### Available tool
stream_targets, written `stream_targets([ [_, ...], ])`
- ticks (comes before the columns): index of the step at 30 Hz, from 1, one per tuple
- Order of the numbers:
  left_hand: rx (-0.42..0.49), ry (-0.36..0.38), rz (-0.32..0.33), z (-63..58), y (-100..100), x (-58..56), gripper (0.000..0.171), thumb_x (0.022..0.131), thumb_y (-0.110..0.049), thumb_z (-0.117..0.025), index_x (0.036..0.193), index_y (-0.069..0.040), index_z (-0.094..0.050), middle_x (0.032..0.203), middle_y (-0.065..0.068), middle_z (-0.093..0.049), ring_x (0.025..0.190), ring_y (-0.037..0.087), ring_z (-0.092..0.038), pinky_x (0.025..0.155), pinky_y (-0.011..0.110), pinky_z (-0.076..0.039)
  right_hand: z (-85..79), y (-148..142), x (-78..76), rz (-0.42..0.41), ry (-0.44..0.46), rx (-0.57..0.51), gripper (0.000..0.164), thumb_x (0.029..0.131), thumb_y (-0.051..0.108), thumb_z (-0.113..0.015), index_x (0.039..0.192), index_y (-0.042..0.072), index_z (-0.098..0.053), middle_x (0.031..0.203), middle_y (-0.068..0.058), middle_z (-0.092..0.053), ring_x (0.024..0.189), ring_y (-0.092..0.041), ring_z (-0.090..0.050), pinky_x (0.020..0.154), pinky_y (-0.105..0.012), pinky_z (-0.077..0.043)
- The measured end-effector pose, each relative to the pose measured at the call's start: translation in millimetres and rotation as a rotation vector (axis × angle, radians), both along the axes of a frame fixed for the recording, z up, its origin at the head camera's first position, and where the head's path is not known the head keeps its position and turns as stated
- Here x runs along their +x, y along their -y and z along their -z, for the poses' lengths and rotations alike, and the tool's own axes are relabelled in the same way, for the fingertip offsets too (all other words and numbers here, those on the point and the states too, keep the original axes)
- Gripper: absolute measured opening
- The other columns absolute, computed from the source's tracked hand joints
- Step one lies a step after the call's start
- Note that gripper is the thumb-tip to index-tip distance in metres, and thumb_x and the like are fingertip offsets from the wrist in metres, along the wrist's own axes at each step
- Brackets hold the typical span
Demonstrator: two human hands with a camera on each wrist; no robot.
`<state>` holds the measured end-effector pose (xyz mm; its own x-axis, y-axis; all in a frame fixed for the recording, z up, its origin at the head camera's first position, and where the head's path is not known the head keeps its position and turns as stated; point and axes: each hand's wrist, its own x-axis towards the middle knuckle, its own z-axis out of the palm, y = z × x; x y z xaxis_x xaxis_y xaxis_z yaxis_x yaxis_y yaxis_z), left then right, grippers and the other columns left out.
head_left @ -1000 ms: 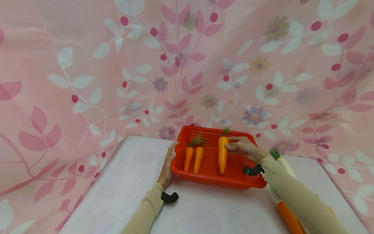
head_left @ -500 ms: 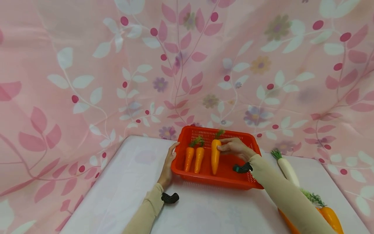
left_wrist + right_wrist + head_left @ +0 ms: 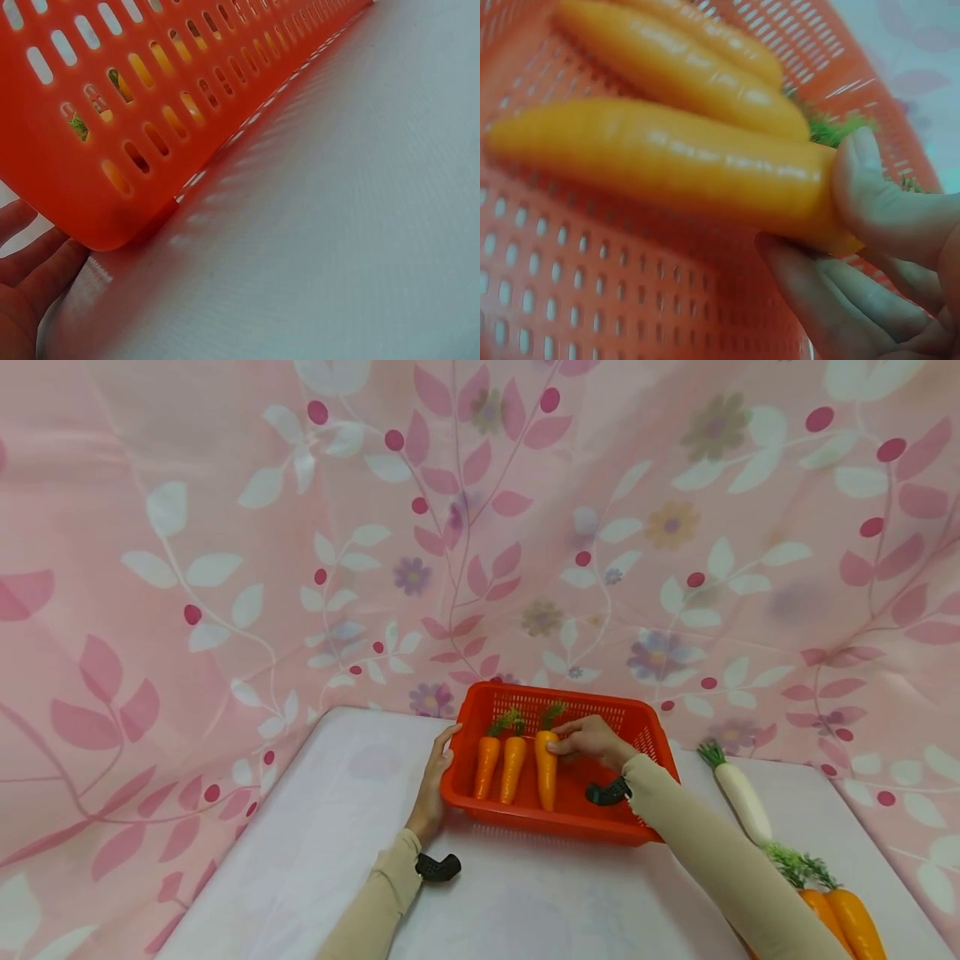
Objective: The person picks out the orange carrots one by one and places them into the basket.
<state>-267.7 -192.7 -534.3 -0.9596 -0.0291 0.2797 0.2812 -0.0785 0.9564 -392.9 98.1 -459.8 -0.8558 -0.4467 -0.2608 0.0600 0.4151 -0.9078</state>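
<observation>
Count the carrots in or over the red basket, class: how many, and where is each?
3: a carrot nearest the left hand, a middle carrot beside it, and a third carrot in the right hand. The right sleeve partly covers the basket, possibly hiding others.

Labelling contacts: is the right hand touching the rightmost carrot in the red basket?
Touching. The right wrist view shows the right hand pinching that carrot near its leafy end, no gap visible.
</observation>
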Motion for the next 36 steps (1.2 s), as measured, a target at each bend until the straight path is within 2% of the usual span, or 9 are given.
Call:
stream_targets([
  [5, -0.003, -0.007, -0.003, -0.4, -0.4, 0.6, 0.050, 0.114, -0.036, -0.030, 0.163, -0.027, -0.035, 0.171, -0.002, -0.030, 0.155, 0.033, -0.038, 0.125, 0.061, -0.034, 6.4, 3.4, 0.9, 0.007, -0.094, 0.108, 0.046, 0.094, 0.022, -0.083, 0.128, -0.008, -0.072, 0.118, -0.024, -0.077, 0.094, -0.030, -0.080, 0.090, -0.045, -0.065],
  [10, -0.011, -0.003, -0.003, 0.0, 0.2, 0.1, 0.050, 0.114, -0.036, -0.029, 0.163, -0.027, -0.035, 0.171, -0.001, -0.030, 0.155, 0.033, -0.038, 0.125, 0.060, -0.034, 7.9, 5.9, 1.1, 0.017, -0.122, 0.171, 0.046, 0.092, 0.025, -0.084, 0.125, -0.006, -0.074, 0.116, -0.022, -0.078, 0.093, -0.029, -0.080, 0.089, -0.045, -0.065],
  [18, -0.004, -0.002, 0.008, 1.6, 1.4, -0.6, 0.050, 0.114, -0.037, -0.029, 0.163, -0.027, -0.034, 0.172, 0.000, -0.029, 0.156, 0.033, -0.037, 0.126, 0.060, -0.032, 7.1, 8.4, 1.9, -0.011, -0.134, 0.176, 0.049, 0.092, 0.027, -0.084, 0.125, -0.007, -0.074, 0.123, -0.025, -0.074, 0.091, -0.029, -0.080, 0.082, -0.043, -0.066],
  [24, -0.005, 0.005, 0.007, 1.7, 1.0, -0.8, 0.050, 0.114, -0.038, -0.030, 0.163, -0.029, -0.034, 0.171, -0.003, -0.030, 0.156, 0.032, -0.037, 0.126, 0.060, -0.032, 7.2, 11.5, 0.8, -0.034, -0.126, 0.145, 0.051, 0.095, 0.027, -0.082, 0.130, -0.008, -0.071, 0.114, -0.025, -0.077, 0.087, -0.031, -0.080, 0.079, -0.042, -0.067],
  [31, -0.016, 0.008, -0.001, 0.2, -0.2, -0.1, 0.050, 0.114, -0.038, -0.029, 0.163, -0.030, -0.034, 0.170, -0.004, -0.030, 0.155, 0.031, -0.038, 0.125, 0.060, -0.034, 9.0, 13.8, -1.1, -0.033, -0.110, 0.143, 0.053, 0.094, 0.028, -0.082, 0.131, -0.008, -0.070, 0.115, -0.024, -0.077, 0.083, -0.027, -0.080, 0.077, -0.040, -0.067],
  [36, -0.015, 0.007, -0.005, 1.9, 0.2, -0.4, 0.050, 0.114, -0.039, -0.030, 0.163, -0.029, -0.035, 0.170, -0.003, -0.031, 0.155, 0.032, -0.038, 0.125, 0.060, -0.034, 9.8, 12.9, -0.8, -0.050, -0.099, 0.133, 0.055, 0.094, 0.028, -0.083, 0.133, -0.009, -0.069, 0.110, -0.022, -0.079, 0.084, -0.029, -0.080, 0.077, -0.041, -0.067],
])
